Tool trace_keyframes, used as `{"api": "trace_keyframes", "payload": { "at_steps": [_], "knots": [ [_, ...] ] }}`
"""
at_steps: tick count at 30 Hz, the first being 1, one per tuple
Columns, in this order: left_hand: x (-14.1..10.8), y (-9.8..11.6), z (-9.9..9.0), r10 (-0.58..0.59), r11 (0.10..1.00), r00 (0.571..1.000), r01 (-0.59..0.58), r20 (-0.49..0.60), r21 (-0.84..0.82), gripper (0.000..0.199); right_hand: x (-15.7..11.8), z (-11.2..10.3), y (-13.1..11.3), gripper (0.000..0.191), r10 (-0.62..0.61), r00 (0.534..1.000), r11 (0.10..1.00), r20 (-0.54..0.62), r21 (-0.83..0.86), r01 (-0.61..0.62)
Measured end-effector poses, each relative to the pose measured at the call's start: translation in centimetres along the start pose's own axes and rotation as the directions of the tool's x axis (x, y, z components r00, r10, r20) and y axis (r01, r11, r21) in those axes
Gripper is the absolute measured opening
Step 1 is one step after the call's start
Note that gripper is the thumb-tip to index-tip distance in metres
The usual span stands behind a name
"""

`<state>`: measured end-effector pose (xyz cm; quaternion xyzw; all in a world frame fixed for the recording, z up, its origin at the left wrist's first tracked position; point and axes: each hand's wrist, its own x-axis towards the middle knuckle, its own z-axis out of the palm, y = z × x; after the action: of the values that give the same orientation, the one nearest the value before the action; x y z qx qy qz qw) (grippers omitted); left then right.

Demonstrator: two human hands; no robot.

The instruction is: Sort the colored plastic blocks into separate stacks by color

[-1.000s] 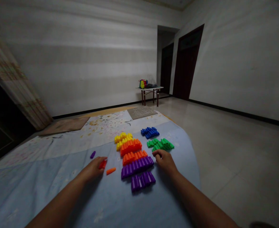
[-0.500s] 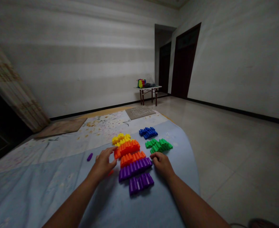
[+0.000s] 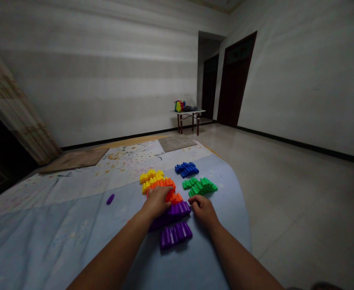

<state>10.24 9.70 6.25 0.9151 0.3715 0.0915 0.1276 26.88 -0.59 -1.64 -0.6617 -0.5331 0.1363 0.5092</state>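
Note:
My left hand (image 3: 157, 200) reaches over a row of orange ridged plastic pieces (image 3: 162, 183), thumb and fingers apart, with orange showing between them. It hides part of the orange rows and of the long purple row (image 3: 180, 209) below. My right hand (image 3: 204, 209) rests on the cloth at the right end of that row, its fingers curled in; whatever they hold, if anything, is hidden. A shorter purple row (image 3: 176, 235) lies nearest me. Green pieces (image 3: 201, 186) sit just beyond my right hand. Yellow pieces (image 3: 150, 179) lie behind the orange ones, and blue pieces (image 3: 187, 169) farther back.
A single purple piece (image 3: 110, 199) lies apart on the left of the blue cloth (image 3: 89, 241). Two flat brownish mats (image 3: 177, 143) lie at the far edge. A small table (image 3: 189, 111) with colourful things stands near the wall. Tiled floor (image 3: 285, 193) lies to the right.
My left hand has moved right, from beside the orange rows to over them. My right hand has stayed nearly in place. The view has shifted slightly.

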Motion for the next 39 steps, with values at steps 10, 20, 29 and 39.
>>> {"api": "trace_keyframes", "payload": {
  "at_steps": [10, 20, 29, 39],
  "knots": [
    [-2.3, -2.1, -3.4, -0.134, 0.984, 0.979, 0.114, -0.154, -0.133, 0.04, -0.2, -0.1, -0.1, 0.025, 0.001, 1.0, 1.0, -0.001, -0.004, -0.001],
    [-11.8, -10.9, 1.2, -0.557, 0.801, 0.738, 0.358, -0.38, -0.479, 0.038, -0.1, -0.6, -4.1, 0.024, -0.294, 0.954, 0.954, -0.059, -0.07, 0.29],
    [-12.8, -10.9, 2.6, -0.558, 0.807, 0.714, 0.35, -0.422, -0.476, 0.034, 1.8, 9.2, -14.3, 0.024, -0.362, 0.719, 0.77, 0.593, -0.245, 0.589],
    [-13.1, -10.9, 2.1, -0.581, 0.777, 0.72, 0.354, -0.38, -0.52, 0.033, 3.0, 13.5, -15.2, 0.024, -0.247, 0.616, 0.674, 0.748, -0.324, 0.663]
  ]
}}
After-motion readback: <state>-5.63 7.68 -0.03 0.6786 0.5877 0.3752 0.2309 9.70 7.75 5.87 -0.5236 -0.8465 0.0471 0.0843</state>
